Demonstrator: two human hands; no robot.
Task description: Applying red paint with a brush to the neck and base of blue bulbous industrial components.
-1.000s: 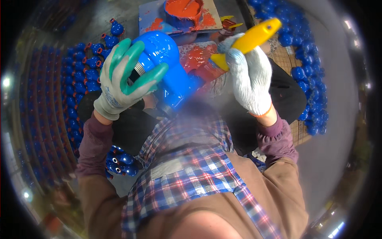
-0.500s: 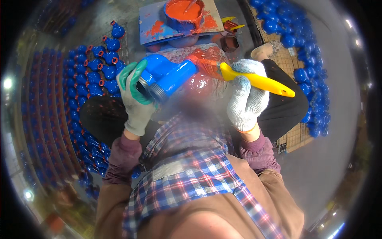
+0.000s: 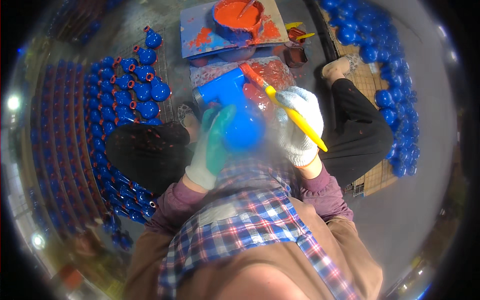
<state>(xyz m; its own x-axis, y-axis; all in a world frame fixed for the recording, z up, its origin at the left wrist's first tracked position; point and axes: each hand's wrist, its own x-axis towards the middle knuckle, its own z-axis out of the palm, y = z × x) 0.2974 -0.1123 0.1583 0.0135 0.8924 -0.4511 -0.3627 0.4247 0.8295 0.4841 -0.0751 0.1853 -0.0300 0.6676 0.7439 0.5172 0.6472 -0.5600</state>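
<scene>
My left hand, in a pale glove with a green palm, is closed around a glossy blue pipe fitting held above my lap. The fitting has short tubular arms with threaded ends, and its lower, rounded part is blurred. My right hand, in a white knitted glove, grips a paintbrush by its yellow handle. The brush's red-orange bristles lie against the fitting's far threaded end, which looks red. A pot of orange-red paint with a stick in it stands beyond, on a paint-spattered board.
Rows of blue fittings with red ends stand on the left. A heap of blue fittings lies at the right by a wire-mesh rack. A small dark container sits right of the board. Paint-smeared plastic lies ahead.
My left hand has swung the fitting round, bringing another threaded end toward the brush. My right hand has moved slightly left, and the brush handle now slants down toward me.
</scene>
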